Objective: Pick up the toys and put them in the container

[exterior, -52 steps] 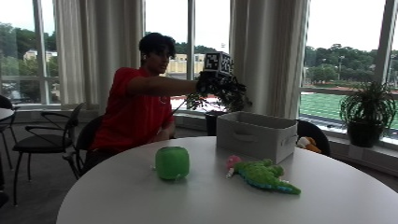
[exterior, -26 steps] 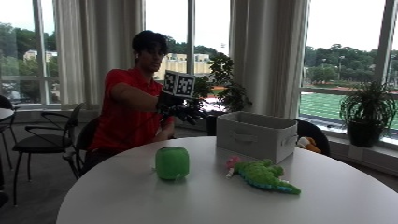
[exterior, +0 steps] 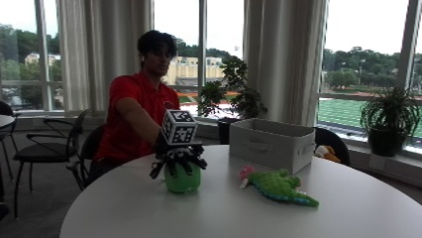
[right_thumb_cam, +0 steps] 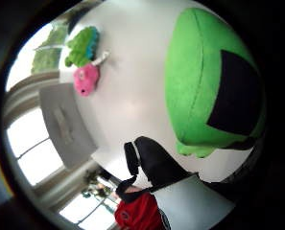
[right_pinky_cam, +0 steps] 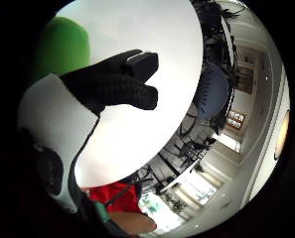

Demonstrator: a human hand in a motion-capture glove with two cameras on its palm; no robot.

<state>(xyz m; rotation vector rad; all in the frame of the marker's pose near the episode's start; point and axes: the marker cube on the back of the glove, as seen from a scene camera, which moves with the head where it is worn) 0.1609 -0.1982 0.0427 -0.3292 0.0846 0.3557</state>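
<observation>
The round green plush toy with a black patch (exterior: 182, 179) stands on the white round counter (exterior: 217, 218). The black-gloved right hand (exterior: 178, 157) is right above it, its grip spread wide with fingers apart, holding nothing. Near it lies a soft green crocodile toy with a pink head (exterior: 277, 186). Behind that sits the grey fabric box (exterior: 270, 144).

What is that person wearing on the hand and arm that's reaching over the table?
The right hand wears a black knitted-looking glove that covers the fingers. In the palm views a white plastic piece sits against the palm, with black straps beside it. The arm comes out of a short red sleeve, part of a red shirt.
</observation>
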